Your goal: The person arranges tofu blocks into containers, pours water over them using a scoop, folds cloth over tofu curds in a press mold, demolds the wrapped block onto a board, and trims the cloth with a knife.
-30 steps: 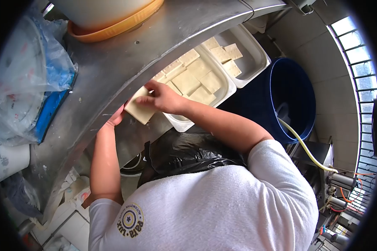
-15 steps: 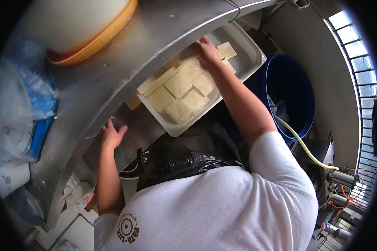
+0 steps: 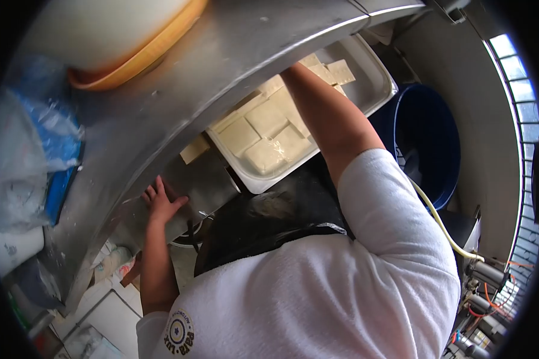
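A white plastic tub holds several pale cream slabs, some with shiny clear wrap over them; their exact kind is unclear. My right arm reaches across the tub. Its hand is hidden beneath the metal counter's edge, so its fingers do not show. My left hand is open and holds nothing, fingers spread over the metal surface below the counter. Near it, left of the tub, lies another pale yellowish block, partly hidden by the counter.
The curved steel counter overhangs the tub. On it stand a white container with an orange rim and blue and clear plastic bags. To the right are a blue barrel, a pale hose and metal cylinders.
My right hand has gone farther under the counter edge and out of sight. The view has shifted slightly, with the tub now a little farther right. My left hand stays open.
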A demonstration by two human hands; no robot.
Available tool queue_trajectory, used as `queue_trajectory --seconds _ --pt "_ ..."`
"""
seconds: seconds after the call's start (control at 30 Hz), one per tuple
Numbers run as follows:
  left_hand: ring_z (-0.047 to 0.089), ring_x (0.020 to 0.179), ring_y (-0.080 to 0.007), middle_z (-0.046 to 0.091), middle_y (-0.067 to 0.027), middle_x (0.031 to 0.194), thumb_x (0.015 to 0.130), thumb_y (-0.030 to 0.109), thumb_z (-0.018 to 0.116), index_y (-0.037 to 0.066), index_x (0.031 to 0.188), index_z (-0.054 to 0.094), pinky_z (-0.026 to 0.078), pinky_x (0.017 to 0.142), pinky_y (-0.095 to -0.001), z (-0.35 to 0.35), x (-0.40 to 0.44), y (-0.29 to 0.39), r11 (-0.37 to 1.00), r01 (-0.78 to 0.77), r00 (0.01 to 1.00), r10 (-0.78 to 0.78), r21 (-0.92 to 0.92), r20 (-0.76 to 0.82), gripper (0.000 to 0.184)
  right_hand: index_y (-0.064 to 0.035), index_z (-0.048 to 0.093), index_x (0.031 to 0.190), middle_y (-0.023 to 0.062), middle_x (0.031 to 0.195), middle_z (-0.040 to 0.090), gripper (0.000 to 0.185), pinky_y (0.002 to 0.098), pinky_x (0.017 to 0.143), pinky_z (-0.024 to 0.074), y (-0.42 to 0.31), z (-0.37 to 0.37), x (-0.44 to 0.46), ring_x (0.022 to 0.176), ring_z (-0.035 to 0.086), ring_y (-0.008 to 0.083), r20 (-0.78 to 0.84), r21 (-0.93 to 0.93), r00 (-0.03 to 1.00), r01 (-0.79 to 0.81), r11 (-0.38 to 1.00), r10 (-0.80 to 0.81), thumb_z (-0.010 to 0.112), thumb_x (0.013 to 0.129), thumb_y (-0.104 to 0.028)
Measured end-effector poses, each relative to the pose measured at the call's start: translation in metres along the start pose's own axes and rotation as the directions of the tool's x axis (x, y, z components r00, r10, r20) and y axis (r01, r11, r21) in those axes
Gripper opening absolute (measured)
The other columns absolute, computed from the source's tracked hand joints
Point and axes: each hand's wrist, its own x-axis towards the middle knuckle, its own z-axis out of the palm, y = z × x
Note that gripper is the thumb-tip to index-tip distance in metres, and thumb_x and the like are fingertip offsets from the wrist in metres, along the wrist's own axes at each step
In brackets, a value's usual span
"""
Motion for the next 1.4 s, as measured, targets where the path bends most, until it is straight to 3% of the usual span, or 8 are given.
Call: queue_trajectory --seconds 0.13,0.27,0.4,0.6,0.8,0.93,1.07,1.4 --pt "-0.002 0.157 -0.0573 -0.004 -0.0323 0.172 0.072 0.056 0.090 0.019 0.170 0.007 0.018 0.128 -0.0583 -0.017 -0.005 -0.015 0.994 0.020 0.996 -0.010 -0.109 0.091 0.133 0.0019 0.069 0.110 0.0250 0.106 0.071 0.024 0.0501 0.086 0.0542 -0.030 0.000 -0.042 0.101 0.066 0.0444 -0.118 -0.357 0.965 0.178 0.917 -0.233 0.070 0.088 -0.010" --pt "0.037 0.148 -0.0457 0.035 -0.0284 0.163 0.090 0.044 0.079 0.010 0.161 0.035 0.040 0.115 -0.0556 0.000 0.024 -0.007 0.931 -0.124 0.987 0.079 -0.343 -0.140 0.091 0.0005 0.070 0.105 0.0270 0.104 0.070 0.019 0.0530 0.085 0.0533 -0.099 0.063 -0.151 0.100 0.065 0.0495 0.133 0.012 0.888 0.442 0.897 -0.440 0.067 0.089 -0.009" --pt "0.061 0.128 -0.0305 0.062 -0.0153 0.145 0.103 0.037 0.066 0.005 0.148 0.054 0.053 0.099 -0.0475 0.000 0.052 0.044 0.369 0.057 0.996 -0.091 -0.928 0.025 0.057 0.0043 0.062 0.126 0.0299 0.121 0.065 0.041 0.0512 0.102 0.0494 -0.107 0.177 -0.221 0.117 0.062 0.0466 0.387 -0.040 0.869 0.350 0.936 -0.309 0.064 0.092 -0.019" --pt "0.061 0.123 -0.0222 0.063 -0.0111 0.139 0.107 0.044 0.058 0.003 0.143 0.057 0.055 0.091 -0.0383 -0.006 0.062 0.095 0.270 -0.035 0.977 -0.194 -0.962 -0.090 0.055 -0.0066 0.068 0.133 0.0256 0.153 0.048 0.044 0.0569 0.118 0.0349 -0.137 0.215 -0.251 0.143 0.043 0.0436 0.433 -0.581 0.831 -0.037 0.813 0.348 0.058 0.096 -0.028" --pt "0.057 0.131 -0.0206 0.061 -0.0051 0.143 0.105 0.040 0.062 0.006 0.150 0.052 0.049 0.104 -0.0362 -0.026 0.028 0.101 -0.219 0.170 0.972 -0.121 -0.961 0.199 0.058 0.0024 0.044 0.137 0.0298 0.142 0.054 0.055 0.0546 0.108 0.0461 -0.124 0.219 -0.250 0.132 0.056 0.0451 0.504 -0.255 0.833 -0.109 0.961 0.228 0.067 0.095 -0.025" --pt "0.064 0.112 -0.0181 0.066 -0.0069 0.129 0.107 0.042 0.062 0.006 0.137 0.062 0.053 0.091 -0.0335 -0.042 -0.008 0.120 -0.165 -0.017 0.993 -0.121 -0.986 0.003 0.047 0.0015 0.043 0.140 0.0302 0.130 0.060 0.063 0.0492 0.098 0.0545 -0.144 0.131 -0.250 0.115 0.066 0.0441 0.390 0.226 0.921 -0.106 0.968 0.010 0.076 0.091 -0.020" --pt "0.065 0.112 -0.0210 0.068 -0.0044 0.124 0.106 0.040 0.063 0.007 0.133 0.064 0.052 0.096 -0.0350 -0.050 0.020 0.116 0.045 -0.235 0.971 0.063 -0.971 -0.232 0.042 0.0016 0.046 0.140 0.0188 0.112 0.068 0.060 0.0404 0.082 0.0608 -0.140 0.049 -0.246 0.104 0.072 0.0292 0.329 0.602 0.891 -0.454 0.657 0.313 0.079 0.093 -0.018" --pt "0.064 0.115 -0.0223 0.068 -0.0065 0.124 0.100 0.035 0.070 0.007 0.133 0.062 0.051 0.099 -0.0362 -0.083 0.151 0.069 0.895 -0.386 0.868 0.269 -0.225 -0.418 0.044 -0.0006 0.056 0.145 0.0145 0.112 0.072 0.071 0.0363 0.078 0.0612 -0.080 0.006 -0.204 0.099 0.072 0.0254 0.563 0.354 0.745 -0.608 0.711 0.358 0.086 0.084 -0.023"
